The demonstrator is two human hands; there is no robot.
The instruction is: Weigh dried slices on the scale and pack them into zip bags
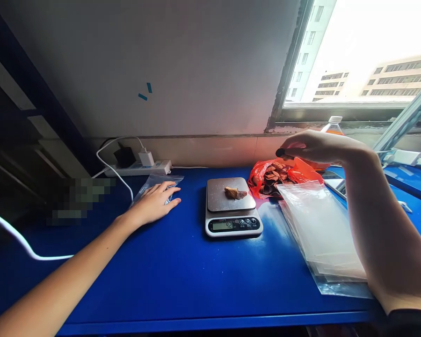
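Note:
My left hand (pixel 157 201) lies with its fingers apart on a clear plastic bag (pixel 154 180) at the left. My right hand (pixel 310 144) hovers over a red plastic bag (pixel 256 173), fingers closed on a small dark piece (pixel 279 152) whose kind I cannot make out. Dried brown pieces (pixel 275 175) fill the open red bag. Between my hands stands a digital kitchen scale (pixel 215 199). One rough brown dried piece (pixel 235 193) rests on its steel plate, and the display seems to read 4.2.
A stack of clear plastic bags (pixel 319 229) lies below my right forearm. Behind are a power strip (pixel 161 167) with a white charger (pixel 146 158) and a bottle (pixel 334 125). A phone (pixel 333 180) lies at right. A white cable (pixel 31 252) crosses the blue table (pixel 182 285).

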